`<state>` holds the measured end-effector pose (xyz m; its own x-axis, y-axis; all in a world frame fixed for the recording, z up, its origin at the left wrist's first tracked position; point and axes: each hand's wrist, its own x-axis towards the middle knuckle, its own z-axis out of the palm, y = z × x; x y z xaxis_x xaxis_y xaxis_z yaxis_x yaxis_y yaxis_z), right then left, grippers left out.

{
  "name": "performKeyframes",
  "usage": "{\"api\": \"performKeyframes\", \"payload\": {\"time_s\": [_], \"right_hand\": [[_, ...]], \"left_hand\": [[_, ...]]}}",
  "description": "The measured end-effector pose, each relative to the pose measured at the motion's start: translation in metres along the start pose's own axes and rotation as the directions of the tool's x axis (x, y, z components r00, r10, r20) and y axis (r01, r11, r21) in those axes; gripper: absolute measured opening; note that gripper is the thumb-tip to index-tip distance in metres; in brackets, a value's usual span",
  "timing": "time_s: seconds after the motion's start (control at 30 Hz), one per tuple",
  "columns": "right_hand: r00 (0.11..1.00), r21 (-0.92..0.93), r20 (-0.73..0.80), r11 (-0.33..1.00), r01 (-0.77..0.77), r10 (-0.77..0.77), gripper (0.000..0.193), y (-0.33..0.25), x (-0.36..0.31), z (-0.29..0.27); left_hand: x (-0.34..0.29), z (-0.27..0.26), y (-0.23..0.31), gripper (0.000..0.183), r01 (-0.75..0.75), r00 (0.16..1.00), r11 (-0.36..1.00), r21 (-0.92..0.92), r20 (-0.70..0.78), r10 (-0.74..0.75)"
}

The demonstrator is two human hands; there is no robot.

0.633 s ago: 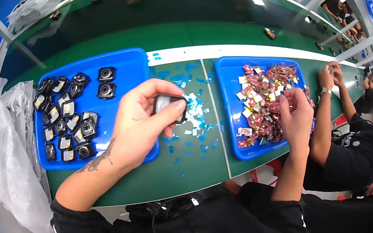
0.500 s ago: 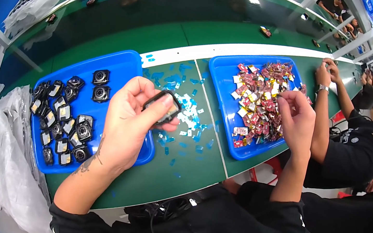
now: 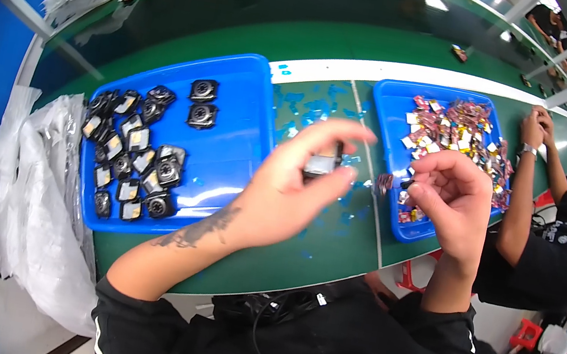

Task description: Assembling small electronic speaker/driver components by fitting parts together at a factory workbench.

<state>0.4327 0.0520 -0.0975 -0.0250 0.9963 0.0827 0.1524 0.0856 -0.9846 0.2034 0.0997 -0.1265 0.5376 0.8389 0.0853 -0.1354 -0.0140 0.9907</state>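
My left hand (image 3: 289,185) holds a black-framed watch case (image 3: 323,162) with a pale inside, between thumb and curled fingers. Motion smears the fingertips. My right hand (image 3: 451,203) is level with it on the right, thumb and fingers pinched on a small dark part. A small reddish strip-like piece (image 3: 385,183) juts left from that pinch, over the near tray's rim; whether the two are joined is too small to tell. Left of my left hand, a blue tray (image 3: 227,157) carries many black watch cases (image 3: 138,138). Beneath my right hand, another blue tray (image 3: 390,120) holds a heap of small red, white and yellow parts (image 3: 459,123).
Blue film scraps (image 3: 309,107) lie on the green table (image 3: 272,249) between the trays. Clear plastic bags (image 3: 37,190) hang at the left edge. Beyond a white rail (image 3: 322,70), a dark belt (image 3: 264,18) carries scattered cases. A co-worker's hands (image 3: 537,128) are at the right.
My left hand has moved right toward my right hand, and its thumb no longer presses across the case. My right hand now has a small reddish piece beside its pinch. The view has shifted.
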Motion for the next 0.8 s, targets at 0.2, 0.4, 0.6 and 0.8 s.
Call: {"api": "performKeyframes", "payload": {"time_s": [0.2,0.4,0.6,0.8], "right_hand": [[0.999,0.133,0.031,0.990,0.038,-0.043,0.015,0.002,0.000,0.031],[0.998,0.240,0.067,0.971,-0.003,-0.014,0.006,0.004,0.003,0.036],[0.961,0.224,0.261,0.962,-0.154,0.093,0.013,0.003,0.004,0.034],[0.994,-0.058,0.079,0.996,-0.074,0.079,0.011,0.031,0.019,0.044]], "left_hand": [[-0.007,0.002,0.001,0.015,-0.218,0.972,0.865,0.451,0.024,0.232],[-0.009,-0.003,0.004,0.012,-0.247,0.964,0.878,0.409,0.010,0.266],[-0.009,-0.004,0.002,0.012,-0.300,0.946,0.822,0.484,0.038,0.323],[-0.010,0.001,0.007,0.012,-0.376,0.910,0.735,0.565,0.076,0.407]]}}
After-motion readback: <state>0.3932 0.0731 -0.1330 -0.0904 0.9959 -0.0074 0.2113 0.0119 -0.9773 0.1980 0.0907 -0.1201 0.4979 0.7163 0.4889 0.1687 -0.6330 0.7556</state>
